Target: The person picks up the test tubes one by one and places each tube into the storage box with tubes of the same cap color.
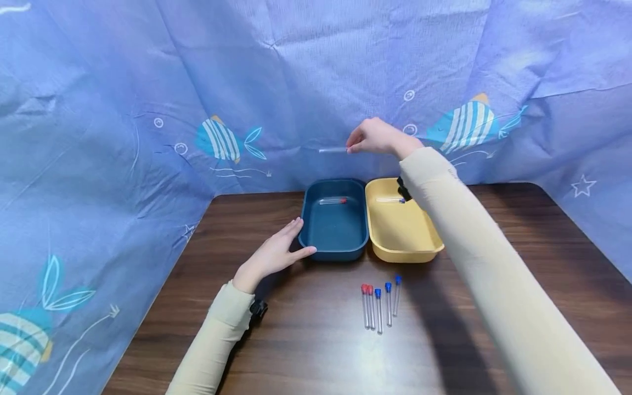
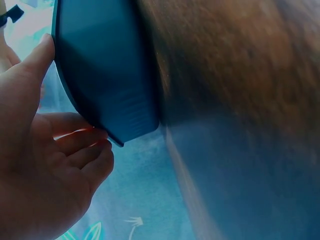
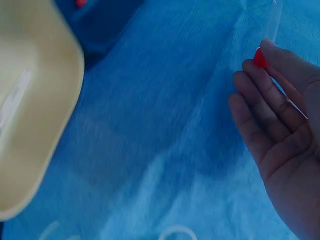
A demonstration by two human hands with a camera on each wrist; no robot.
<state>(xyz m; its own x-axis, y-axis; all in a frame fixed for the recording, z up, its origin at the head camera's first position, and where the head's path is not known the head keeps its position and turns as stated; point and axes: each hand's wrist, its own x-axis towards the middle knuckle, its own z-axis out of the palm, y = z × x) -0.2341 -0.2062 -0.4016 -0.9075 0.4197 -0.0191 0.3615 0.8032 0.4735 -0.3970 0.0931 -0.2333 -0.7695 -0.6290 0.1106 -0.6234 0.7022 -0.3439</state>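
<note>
Pinching a red-capped tube with the right hand up near the blue bin, touching its rim with the spread left hand, already having one placed tube inside, a blue-capped tube in the yellow bin alongside, and leaving five loose tubes before it.

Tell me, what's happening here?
A person's right hand holds a red-capped tube aloft, while their left hand touches the blue bin. Another red-capped tube lies in that bin, and a blue-capped tube in the yellow bin. Five more tubes, two red-capped and three blue-capped, lie on the table.
</note>
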